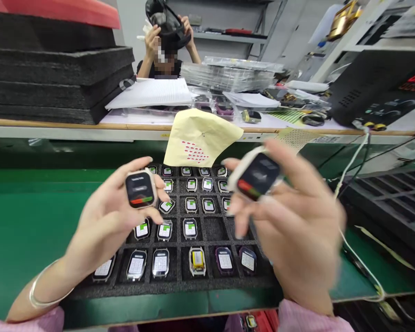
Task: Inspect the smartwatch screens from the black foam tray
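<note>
A smartwatch without a strap (140, 188) is gripped by its edges in my left hand (105, 216), its lit screen turned toward me with a red and green bar at the bottom. My right hand (283, 221), smeared by motion, holds a second strapless smartwatch (258, 176), tilted, its dark screen also showing red and green. Both are raised above a black foam tray (214, 229) with rows of compartments. Most compartments hold watches with lit screens, such as a purple-framed watch (224, 259). One watch (197, 261) lies with its yellow inside showing.
Stacked black foam trays (44, 78) stand at the back left. A yellow paper (200, 138) hangs from the shelf edge. Papers (152, 92) and a black power supply (376, 87) sit on the shelf. Cables (361, 157) run down at right beside another divided tray (394, 207). A person stands opposite.
</note>
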Motion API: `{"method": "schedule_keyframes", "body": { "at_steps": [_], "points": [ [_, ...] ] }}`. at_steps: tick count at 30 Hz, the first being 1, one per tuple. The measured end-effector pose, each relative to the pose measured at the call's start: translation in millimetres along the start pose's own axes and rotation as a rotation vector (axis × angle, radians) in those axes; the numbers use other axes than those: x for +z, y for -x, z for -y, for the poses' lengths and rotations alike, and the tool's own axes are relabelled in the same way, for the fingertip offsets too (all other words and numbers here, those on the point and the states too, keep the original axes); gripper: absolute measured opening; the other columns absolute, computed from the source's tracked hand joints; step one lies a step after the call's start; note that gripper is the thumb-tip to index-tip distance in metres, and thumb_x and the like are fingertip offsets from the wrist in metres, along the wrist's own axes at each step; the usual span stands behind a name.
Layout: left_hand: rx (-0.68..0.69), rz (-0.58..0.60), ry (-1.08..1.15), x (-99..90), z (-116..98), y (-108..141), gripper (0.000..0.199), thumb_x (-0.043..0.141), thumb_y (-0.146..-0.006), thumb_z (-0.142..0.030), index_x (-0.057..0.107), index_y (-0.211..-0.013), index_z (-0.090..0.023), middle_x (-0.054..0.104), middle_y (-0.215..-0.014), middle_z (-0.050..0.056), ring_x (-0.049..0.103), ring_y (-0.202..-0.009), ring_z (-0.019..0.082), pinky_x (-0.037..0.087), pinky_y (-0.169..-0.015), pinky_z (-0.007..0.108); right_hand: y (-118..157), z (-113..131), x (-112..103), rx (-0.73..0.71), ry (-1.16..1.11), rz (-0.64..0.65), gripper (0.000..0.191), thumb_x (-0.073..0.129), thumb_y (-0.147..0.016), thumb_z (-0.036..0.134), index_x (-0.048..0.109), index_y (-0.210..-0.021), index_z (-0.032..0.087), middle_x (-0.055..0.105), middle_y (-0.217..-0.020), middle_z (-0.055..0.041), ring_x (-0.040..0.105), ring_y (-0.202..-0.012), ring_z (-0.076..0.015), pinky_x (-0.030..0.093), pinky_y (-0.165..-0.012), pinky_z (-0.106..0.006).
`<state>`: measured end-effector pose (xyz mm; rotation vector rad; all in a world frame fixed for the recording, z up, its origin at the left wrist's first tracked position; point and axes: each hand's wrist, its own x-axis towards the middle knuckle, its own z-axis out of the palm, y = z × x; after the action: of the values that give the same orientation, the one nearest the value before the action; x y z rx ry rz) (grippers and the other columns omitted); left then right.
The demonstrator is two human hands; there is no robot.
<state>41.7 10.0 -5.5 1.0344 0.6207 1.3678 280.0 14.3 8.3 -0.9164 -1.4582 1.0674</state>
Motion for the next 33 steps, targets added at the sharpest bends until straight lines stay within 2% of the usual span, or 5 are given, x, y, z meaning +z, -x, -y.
{"method": "schedule_keyframes", "body": {
  "at_steps": [3,9,13,22,33],
  "points": [
    [-0.067,0.031,-0.055,3.4,14,-5,0.055,0.069,-0.076,-0.010,0.053,-0.128,-0.021,0.064,-0.105,0.008,0.063,-0.092,0.022,0.059,-0.067,0.028,-6,-15,11,-0.030,-0.105,0.049,0.049,0.067,-0.087,0.022,0.050,-0.133,0.029,0.067,-0.111,-0.0087,0.066,-0.066,-0.0193,0.056,-0.044,-0.029],
    [-0.122,0.081,-0.144,0.6,42,-10,0.050,0.065,-0.085,-0.017,0.046,-0.131,-0.021,0.063,-0.100,0.007,0.063,-0.087,0.018,0.059,-0.066,0.027,-3,-47,7,0.139,-0.162,0.181,0.048,0.068,-0.085,0.019,0.053,-0.130,0.022,0.067,-0.108,-0.0108,0.067,-0.071,-0.0184,0.055,-0.048,-0.026],
    [-0.157,0.133,-0.158,-0.9,52,-12,0.050,0.064,-0.085,-0.017,0.045,-0.131,-0.019,0.062,-0.100,0.007,0.063,-0.086,0.018,0.060,-0.067,0.029,0,-53,5,0.148,-0.158,0.158,0.040,0.066,-0.086,0.022,0.057,-0.125,0.020,0.068,-0.105,-0.0111,0.066,-0.066,-0.0177,0.053,-0.046,-0.026],
    [-0.125,0.227,-0.054,-4.4,60,-11,0.045,0.056,-0.089,-0.015,0.044,-0.132,-0.020,0.061,-0.104,0.009,0.061,-0.095,0.021,0.061,-0.074,0.035,-5,-64,5,0.126,-0.010,0.091,0.027,0.068,-0.087,0.032,0.064,-0.110,0.018,0.066,-0.077,-0.0048,0.061,-0.050,-0.0147,0.044,-0.036,-0.022],
    [-0.117,0.198,-0.050,-5.7,60,-14,0.051,0.061,-0.085,-0.014,0.043,-0.133,-0.018,0.062,-0.104,0.009,0.062,-0.095,0.021,0.061,-0.074,0.034,7,-57,2,0.185,-0.096,0.171,0.046,0.069,-0.086,0.018,0.055,-0.130,0.021,0.069,-0.089,-0.0064,0.068,-0.070,-0.0199,0.055,-0.049,-0.027]
  ]
}}
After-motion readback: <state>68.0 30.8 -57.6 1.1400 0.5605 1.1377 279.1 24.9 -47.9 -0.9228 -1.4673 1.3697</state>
